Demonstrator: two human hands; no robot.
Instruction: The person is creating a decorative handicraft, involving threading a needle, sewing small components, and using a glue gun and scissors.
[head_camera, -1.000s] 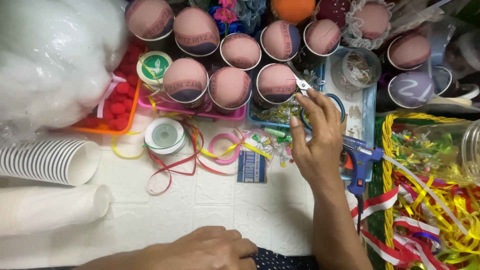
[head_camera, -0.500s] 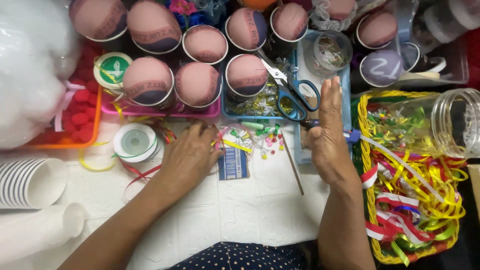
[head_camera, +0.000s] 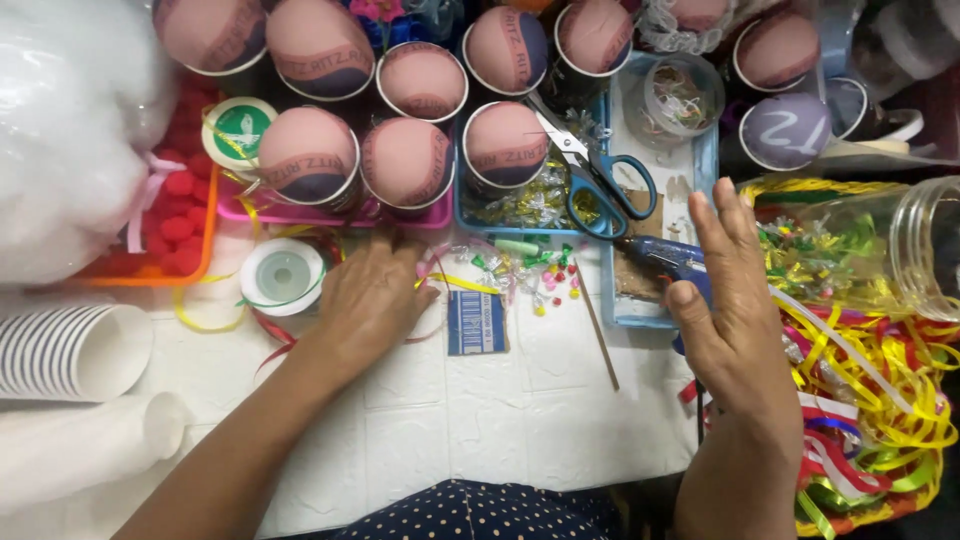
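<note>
At a crowded craft table, a person's left hand (head_camera: 370, 300) lies palm down on loose ribbon (head_camera: 445, 283) near the tabletop's middle, fingers spread; whether it grips a strand cannot be told. The right hand (head_camera: 735, 300) hovers open over a blue glue gun (head_camera: 662, 256) by the blue tray (head_camera: 610, 290), not yet holding it. Many stuffed cups (head_camera: 505, 145) stand filled along the far edge; empty paper cups (head_camera: 75, 352) wait stacked at the left edge.

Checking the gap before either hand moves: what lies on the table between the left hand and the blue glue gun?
In the head view, between the left hand and the glue gun lie a small blue card, scattered colourful small trinkets and a thin wooden stick.
</note>
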